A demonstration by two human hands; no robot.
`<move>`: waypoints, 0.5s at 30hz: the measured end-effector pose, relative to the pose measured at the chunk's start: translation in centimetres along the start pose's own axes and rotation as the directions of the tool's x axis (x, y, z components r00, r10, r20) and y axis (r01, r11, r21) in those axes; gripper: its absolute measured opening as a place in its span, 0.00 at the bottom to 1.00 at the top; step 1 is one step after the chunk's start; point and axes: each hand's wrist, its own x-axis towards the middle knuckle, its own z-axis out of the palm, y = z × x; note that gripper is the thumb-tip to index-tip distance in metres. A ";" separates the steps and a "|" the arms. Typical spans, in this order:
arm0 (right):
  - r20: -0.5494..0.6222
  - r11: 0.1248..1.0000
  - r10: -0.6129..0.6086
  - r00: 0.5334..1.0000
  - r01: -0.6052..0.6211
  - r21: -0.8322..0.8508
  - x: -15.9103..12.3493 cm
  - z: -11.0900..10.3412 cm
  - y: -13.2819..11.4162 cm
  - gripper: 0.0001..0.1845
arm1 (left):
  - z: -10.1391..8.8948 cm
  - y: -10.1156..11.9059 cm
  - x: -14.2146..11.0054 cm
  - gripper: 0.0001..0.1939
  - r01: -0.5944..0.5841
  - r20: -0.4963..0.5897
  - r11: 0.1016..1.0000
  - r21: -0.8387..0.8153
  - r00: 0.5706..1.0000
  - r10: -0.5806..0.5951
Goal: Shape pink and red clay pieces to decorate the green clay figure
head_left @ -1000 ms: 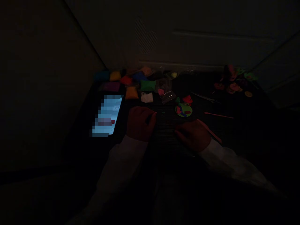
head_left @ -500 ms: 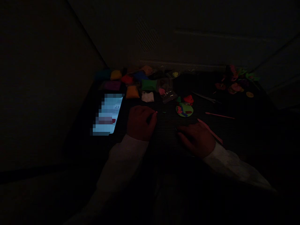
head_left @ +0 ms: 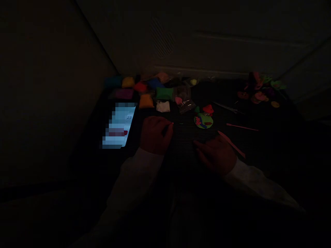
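The scene is very dark. My left hand (head_left: 156,135) rests on the dark table with thumb and forefinger pinched; a tiny pink speck shows at their tips, too small to name. To the right, my right hand (head_left: 217,154) lies low over the table, its forefinger stretched out leftward and the thumb apart below it. I see nothing clear in its fingers. A pink modelling knife (head_left: 231,144) lies beside its knuckles. Beyond the hands sits a round green clay disc (head_left: 203,121) with pink, blue and brown shapes and a red piece at its top edge. A small green sliver (head_left: 181,123) lies between the hands.
A lit phone (head_left: 119,125) lies left of my left hand. Bags of coloured clay (head_left: 164,93) line the back. Scissors (head_left: 227,107) and a thin pink tool (head_left: 242,127) lie at right, with a heap of colourful pieces (head_left: 260,96) farther back.
My right hand has shifted slightly right, and its forefinger now reaches out farther past the thumb. My left hand keeps its pinch in the same place. The view has moved a little.
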 end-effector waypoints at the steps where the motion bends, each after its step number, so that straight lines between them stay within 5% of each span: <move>1: 0.003 1.000 -0.004 1.000 0.004 0.000 0.0 0.0 0.0 0.18 | 0.0 0.0 0.0 0.07 -0.001 0.000 1.000 0.000 1.000 0.001; 15: -0.029 0.998 0.025 0.999 -0.023 0.055 -0.2 -0.2 0.3 0.17 | -0.1 0.1 0.0 0.07 0.007 0.017 1.000 0.012 1.000 -0.007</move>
